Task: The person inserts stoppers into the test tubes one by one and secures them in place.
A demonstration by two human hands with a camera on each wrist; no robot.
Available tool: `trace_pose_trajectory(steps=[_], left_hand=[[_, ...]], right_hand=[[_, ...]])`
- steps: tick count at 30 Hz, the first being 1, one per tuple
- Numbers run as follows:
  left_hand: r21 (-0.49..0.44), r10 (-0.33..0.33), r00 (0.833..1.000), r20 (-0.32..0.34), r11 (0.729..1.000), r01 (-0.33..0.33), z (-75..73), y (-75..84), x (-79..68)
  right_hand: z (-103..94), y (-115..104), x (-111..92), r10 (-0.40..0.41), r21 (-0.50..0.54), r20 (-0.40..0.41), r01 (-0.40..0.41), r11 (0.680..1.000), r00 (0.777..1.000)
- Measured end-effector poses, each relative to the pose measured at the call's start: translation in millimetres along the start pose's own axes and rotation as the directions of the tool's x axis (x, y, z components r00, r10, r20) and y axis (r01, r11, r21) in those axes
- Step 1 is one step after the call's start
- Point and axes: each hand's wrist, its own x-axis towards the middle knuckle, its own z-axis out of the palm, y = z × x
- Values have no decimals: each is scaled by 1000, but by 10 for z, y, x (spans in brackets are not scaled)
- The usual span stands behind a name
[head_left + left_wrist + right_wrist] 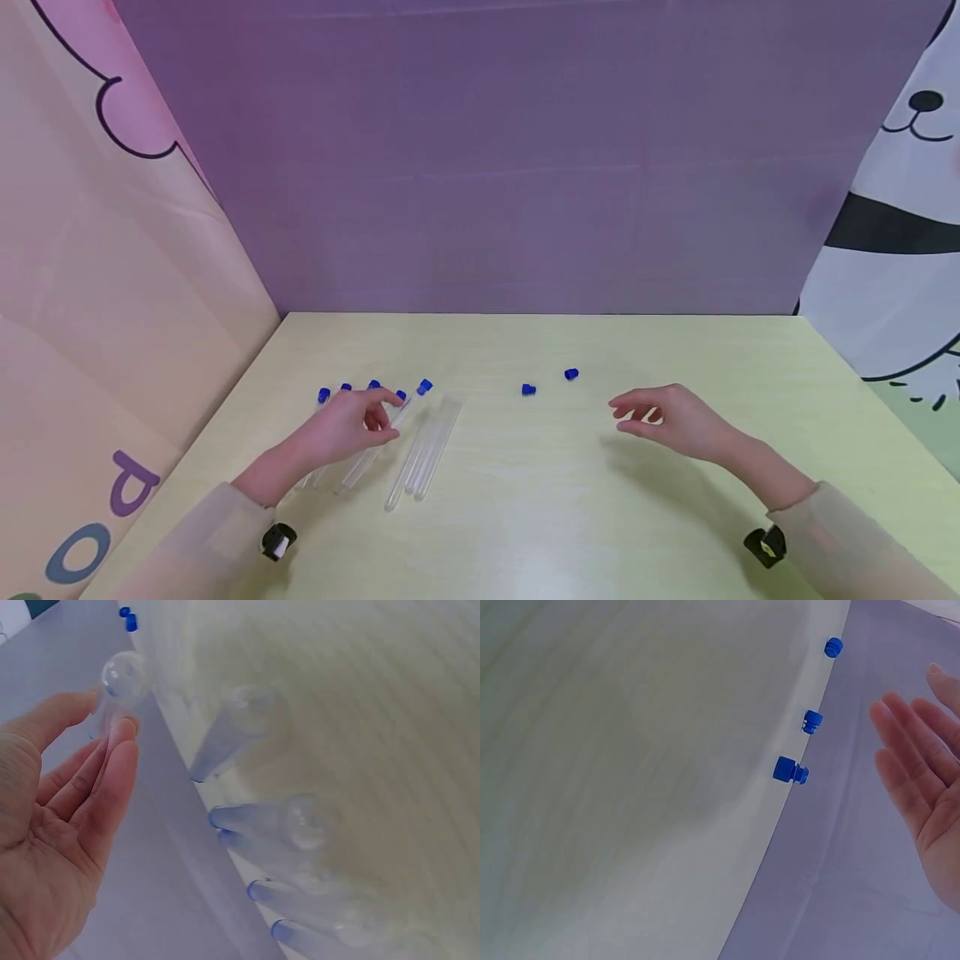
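From your empty, parted left hand [356,425], uncapped tubes [425,454] lie at 3 o'clock (axes toward 1); from your empty right hand [678,423], loose caps [528,390] at 10.

Left grip [67,802], a bare hand: thumb and fingertips pinch a clear tube [126,673], rounded end toward camera. Lone tube [229,739] lies on the pale worktop [390,690], to the right of the hand. Below it, a cluster of tubes [259,817], blurred, blue at far ends. Two blue caps [131,622] near upper edge, close together. Purple cloth [172,877] beyond worktop's edge.
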Motion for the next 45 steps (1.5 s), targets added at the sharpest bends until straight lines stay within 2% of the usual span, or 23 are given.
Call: trace_pose_trajectory(steps=[7,10,19,22,30,40,45], left_hand=[[-35,-37,999,33,999,38,68,-76,37],[-41,-75,996,54,996,77,92,-85,46],[-33,-139,986,98,989,142,156,-93,55],[-24,-144,985,95,989,147,172,-101,54],[-12,-86,991,99,996,88,186,-104,36],[3,-132,987,92,991,132,175,-100,1],[5,-130,988,86,991,130,167,-116,-3]], right_hand=[[-30,53,-41,2,-5,-20,-2,1000,1000],[-57,64,-57,0,-18,-34,0,1000,999],[-166,174,-77,58,-50,-66,-61,997,996],[-180,241,-67,61,-56,-74,-65,996,995],[-174,328,0,87,-69,-41,-90,994,995],[-152,359,94,131,-58,2,-131,990,991],[-124,425,137,134,-56,21,-132,990,991]])
